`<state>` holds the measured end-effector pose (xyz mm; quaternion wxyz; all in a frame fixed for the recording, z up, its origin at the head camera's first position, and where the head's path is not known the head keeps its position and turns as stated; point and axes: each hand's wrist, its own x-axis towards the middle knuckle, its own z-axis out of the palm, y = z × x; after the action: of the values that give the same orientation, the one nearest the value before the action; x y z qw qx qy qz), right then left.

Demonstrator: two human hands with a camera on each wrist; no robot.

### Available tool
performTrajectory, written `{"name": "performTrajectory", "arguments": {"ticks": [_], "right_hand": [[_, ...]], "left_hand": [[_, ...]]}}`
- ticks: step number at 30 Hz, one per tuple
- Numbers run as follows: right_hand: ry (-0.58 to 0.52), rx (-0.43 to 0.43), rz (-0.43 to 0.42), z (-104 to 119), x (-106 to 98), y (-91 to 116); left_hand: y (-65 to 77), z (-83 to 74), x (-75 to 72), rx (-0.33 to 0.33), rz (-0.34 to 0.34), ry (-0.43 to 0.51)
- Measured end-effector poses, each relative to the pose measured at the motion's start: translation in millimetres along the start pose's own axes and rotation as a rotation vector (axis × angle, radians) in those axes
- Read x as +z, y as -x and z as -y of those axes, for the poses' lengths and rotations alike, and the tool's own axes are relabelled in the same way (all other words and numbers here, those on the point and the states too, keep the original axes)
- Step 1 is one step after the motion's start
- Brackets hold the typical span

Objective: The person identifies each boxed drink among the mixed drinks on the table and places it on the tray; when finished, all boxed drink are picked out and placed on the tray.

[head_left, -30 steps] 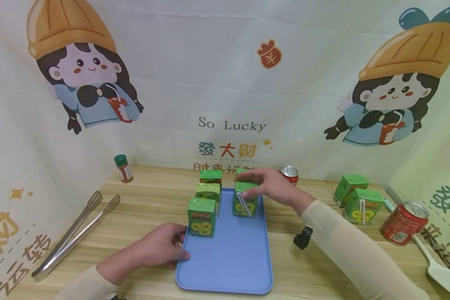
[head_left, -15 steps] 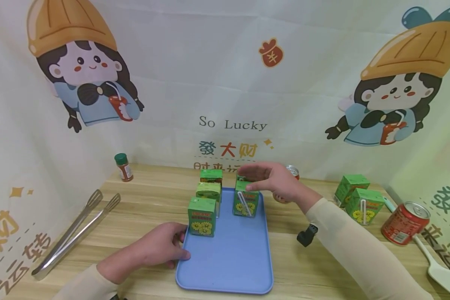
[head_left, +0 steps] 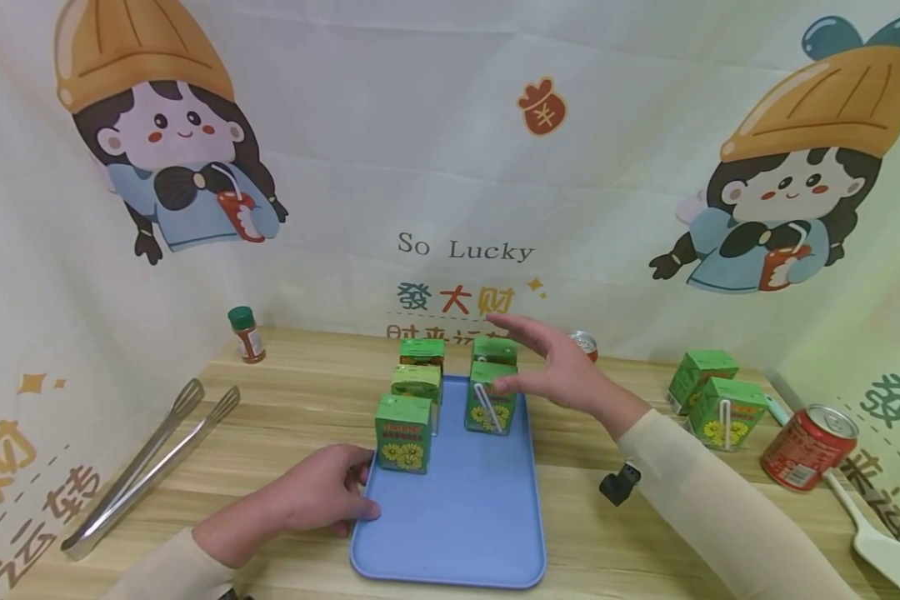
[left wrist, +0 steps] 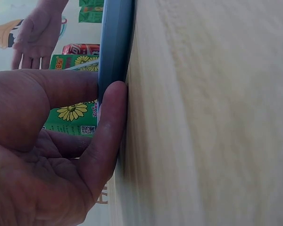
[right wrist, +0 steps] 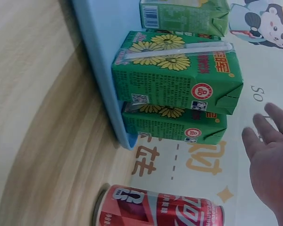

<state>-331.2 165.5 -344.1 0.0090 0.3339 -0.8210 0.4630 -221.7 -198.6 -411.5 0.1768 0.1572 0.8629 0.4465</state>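
Note:
My left hand [head_left: 328, 490] grips the near left edge of a blue tray [head_left: 465, 517], thumb over the rim. In the left wrist view its fingers pinch the tray's rim [left wrist: 114, 42]. Standing on the tray's left side are green drink cartons in a column, the nearest a carton with yellow flowers [head_left: 403, 435]. On the right side, a carton with a straw [head_left: 492, 400] stands before another carton [head_left: 495, 350]. Just above and right of these, my right hand [head_left: 562, 371] hovers with spread fingers, holding nothing; the right wrist view shows the hand [right wrist: 276, 155] apart from the cartons.
Metal tongs [head_left: 150, 467] and a green-capped shaker [head_left: 247, 336] lie and stand at left. A red can [head_left: 585, 346] is partly behind my right hand. To the right are two more cartons [head_left: 727, 412], another can [head_left: 808, 446] and a white spatula [head_left: 888, 546].
My right hand has let go of the cartons at the tray's far right, lifting and spreading its fingers as it moves slightly right. The left hand and tray stay put.

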Motion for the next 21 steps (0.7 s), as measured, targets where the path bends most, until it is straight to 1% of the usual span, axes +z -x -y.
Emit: {"name": "performTrajectory", "arguments": {"ticks": [6,9,15,18,21], "right_hand": [[0.024,-0.053,-0.019,-5.2,0.0,7.3],[0.047,-0.086,-0.012,-10.0,-1.4,11.7],[0.11,-0.125,0.014,-16.1,-2.5,22.3],[0.13,-0.139,0.021,-18.5,-3.5,27.4],[0.148,-0.129,0.02,-18.9,-6.3,34.3]], "left_hand": [[0.2,-0.8,0.1,-0.012,0.0,0.008],[0.1,-1.0,0.2,-0.012,-0.001,0.012],[-0.6,-1.2,0.8,-0.031,-0.011,0.001],[-1.1,-0.9,1.0,-0.034,-0.012,0.001],[-1.2,-1.2,1.3,-0.035,-0.014,0.001]]}}
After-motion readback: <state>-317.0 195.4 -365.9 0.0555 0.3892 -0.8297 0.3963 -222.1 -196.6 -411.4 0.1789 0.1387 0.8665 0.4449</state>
